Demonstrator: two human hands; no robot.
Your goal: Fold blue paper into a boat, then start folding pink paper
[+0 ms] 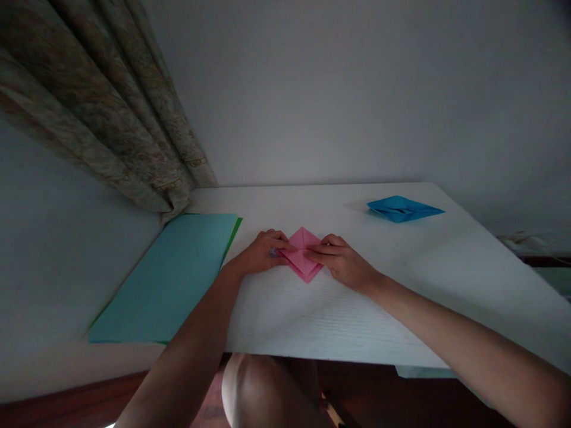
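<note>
A pink sheet of origami paper (307, 271), folded into a layered diamond, lies on the white table between my hands. At its left corner, my left hand (266, 252) pinches the paper, fingers on top and thumb low at the edge. My right hand (341, 260) has its fingertips pressed on the right half of the diamond, close to the centre crease. Fingers cover both side corners. The lower edges show more than one layer, slightly apart.
A folded blue paper piece (405, 210) with pointed ends rests toward the back right. Light blue and green sheets (178, 267) are stacked on the left. A patterned curtain (134, 107) hangs to the table's back left corner, and a wall (312, 95) stands behind.
</note>
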